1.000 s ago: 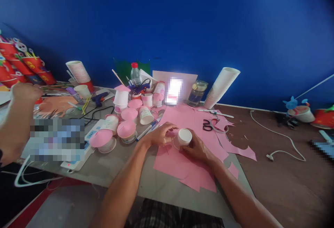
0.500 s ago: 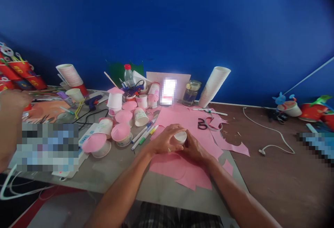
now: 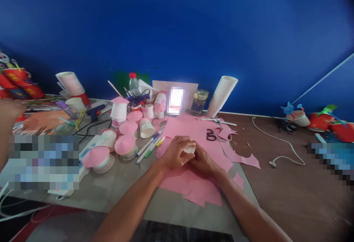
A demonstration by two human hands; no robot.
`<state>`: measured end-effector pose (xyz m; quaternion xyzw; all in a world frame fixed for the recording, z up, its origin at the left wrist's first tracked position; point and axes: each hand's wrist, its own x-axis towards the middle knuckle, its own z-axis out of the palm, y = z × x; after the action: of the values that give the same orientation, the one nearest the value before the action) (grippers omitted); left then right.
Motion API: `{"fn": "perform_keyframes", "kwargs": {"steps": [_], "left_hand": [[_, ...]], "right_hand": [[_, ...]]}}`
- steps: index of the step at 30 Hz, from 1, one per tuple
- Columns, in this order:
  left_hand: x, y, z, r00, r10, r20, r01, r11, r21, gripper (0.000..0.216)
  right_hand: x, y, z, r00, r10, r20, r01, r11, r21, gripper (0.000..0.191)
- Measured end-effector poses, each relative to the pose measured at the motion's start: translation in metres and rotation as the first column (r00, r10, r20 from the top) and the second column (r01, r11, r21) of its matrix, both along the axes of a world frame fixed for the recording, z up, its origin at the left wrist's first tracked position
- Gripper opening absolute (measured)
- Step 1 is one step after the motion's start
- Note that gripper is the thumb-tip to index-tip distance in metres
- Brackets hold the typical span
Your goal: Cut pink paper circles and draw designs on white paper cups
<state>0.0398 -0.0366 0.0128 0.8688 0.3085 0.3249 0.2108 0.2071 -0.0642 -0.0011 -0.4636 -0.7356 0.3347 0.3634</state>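
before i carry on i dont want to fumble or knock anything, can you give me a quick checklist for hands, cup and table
1. Left hand grip on the white cup: ok, thumb and fingers curl around it.
2. Right hand grip: cannot tell, fingers partly hidden.
3. Cup's underside: cannot tell, hands cover it.
4. Scissors apart from both hands: ok.
5. Markers apart from the left hand: ok.
6. Pink paper tidy: not ok, loose scraps around.

text illegible, blurred marks [image 3: 13, 76] on red cups [image 3: 24, 75]
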Motion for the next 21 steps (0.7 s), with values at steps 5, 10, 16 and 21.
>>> {"fn": "perform_keyframes", "kwargs": {"steps": [5, 10, 16, 21], "left_hand": [[0.000, 0.000, -0.002, 1.000, -0.007, -0.009, 0.007, 1.000, -0.012, 0.036], [0.001, 0.001, -0.006, 1.000, -0.021, 0.001, 0.021, 1.000, 0.005, 0.038], [0.001, -0.002, -0.005, 1.000, -0.028, 0.010, 0.028, 0.998, 0.057, 0.031], [0.002, -0.003, -0.009, 0.999, 0.026, -0.034, -0.021, 0.987, 0.159, 0.032]], "right_hand": [[0.017, 0.007, 0.000, 0.991, 0.133, 0.024, -0.133, 0.991, -0.025, 0.049], [0.042, 0.020, 0.001, 0.995, 0.104, -0.008, -0.103, 0.982, -0.157, 0.047], [0.046, 0.034, -0.009, 0.975, -0.165, -0.150, 0.146, 0.980, -0.133, 0.032], [0.038, 0.038, 0.011, 0.981, -0.164, -0.108, 0.157, 0.985, -0.074, 0.029]]}}
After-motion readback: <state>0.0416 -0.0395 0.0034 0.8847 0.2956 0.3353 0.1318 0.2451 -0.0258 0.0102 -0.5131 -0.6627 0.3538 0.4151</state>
